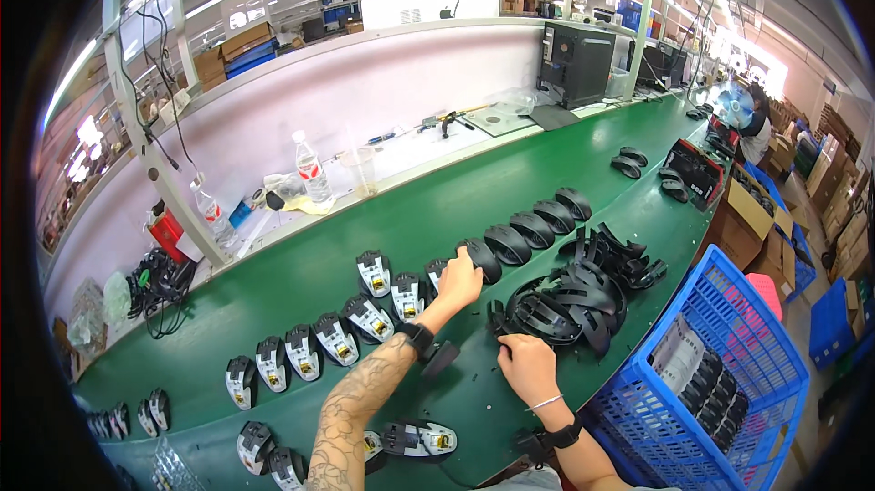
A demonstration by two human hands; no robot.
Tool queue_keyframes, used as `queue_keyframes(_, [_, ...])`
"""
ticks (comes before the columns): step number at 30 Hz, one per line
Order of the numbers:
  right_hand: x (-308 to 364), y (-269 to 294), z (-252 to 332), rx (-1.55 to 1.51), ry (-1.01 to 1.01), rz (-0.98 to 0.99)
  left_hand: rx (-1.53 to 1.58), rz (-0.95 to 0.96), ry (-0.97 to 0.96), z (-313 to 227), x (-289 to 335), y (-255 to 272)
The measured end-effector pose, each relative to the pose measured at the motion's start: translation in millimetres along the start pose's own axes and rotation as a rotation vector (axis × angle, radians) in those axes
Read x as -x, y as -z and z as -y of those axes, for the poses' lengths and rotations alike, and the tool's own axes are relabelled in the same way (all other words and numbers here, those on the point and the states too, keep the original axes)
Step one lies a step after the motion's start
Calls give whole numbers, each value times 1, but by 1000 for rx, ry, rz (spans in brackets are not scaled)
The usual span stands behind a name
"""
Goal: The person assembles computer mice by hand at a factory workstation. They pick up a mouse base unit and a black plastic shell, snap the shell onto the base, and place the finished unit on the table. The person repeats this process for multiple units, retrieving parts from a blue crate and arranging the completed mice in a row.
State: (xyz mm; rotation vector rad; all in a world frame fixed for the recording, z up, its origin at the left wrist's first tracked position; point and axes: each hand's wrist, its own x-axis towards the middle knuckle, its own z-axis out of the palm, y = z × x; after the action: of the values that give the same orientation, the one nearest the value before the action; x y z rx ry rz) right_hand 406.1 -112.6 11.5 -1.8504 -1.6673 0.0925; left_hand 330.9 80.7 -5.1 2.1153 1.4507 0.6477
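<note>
An electronics assembly line in a factory is shown — a long green conveyor belt [383, 227] is lined with rows of open mouse bases [335, 338] and black mouse shells [533, 227]. A blue crate [729, 373] is seen near right — cardboard boxes [232, 43] are stacked on far shelving.

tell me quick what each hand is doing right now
Left hand: reached out over the green belt, fingers curled on a mouse base; grip cannot be told.
Right hand: knuckles up beside the pile of black shells; whether it holds anything cannot be told.
</note>
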Motion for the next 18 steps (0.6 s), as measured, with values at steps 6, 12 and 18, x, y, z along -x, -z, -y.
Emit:
queue_keyframes(6, [-3, 21, 4, -861, -261, -167, 957, 540, 2, 9, 63, 55])
queue_keyframes(12, [-12, 12, -5, -1207, -335, -88, 1151, 490, 154, 1, 104, 84])
queue_keyframes(18, [-11, 21, 1, -458, -61, -40, 1158, 528, 346, 22, 111, 62])
